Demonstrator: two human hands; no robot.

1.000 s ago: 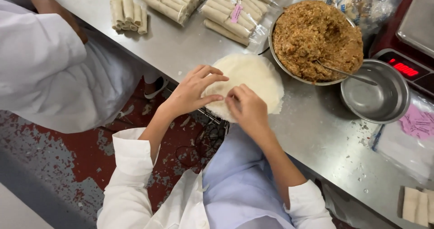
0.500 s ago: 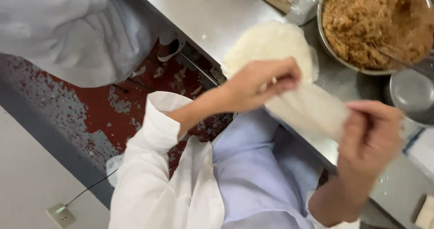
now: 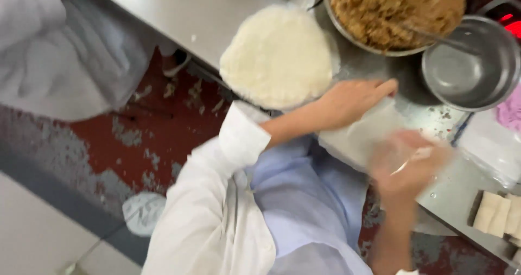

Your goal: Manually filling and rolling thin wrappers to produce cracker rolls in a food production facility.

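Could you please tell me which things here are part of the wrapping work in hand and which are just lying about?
In hand:
- thin wrapper sheet, under left hand and blurred right hand
- wrapper stack
- bowl of brown filling

Lying about:
- empty steel bowl
- pale rolls at the table's right edge
- pink packet
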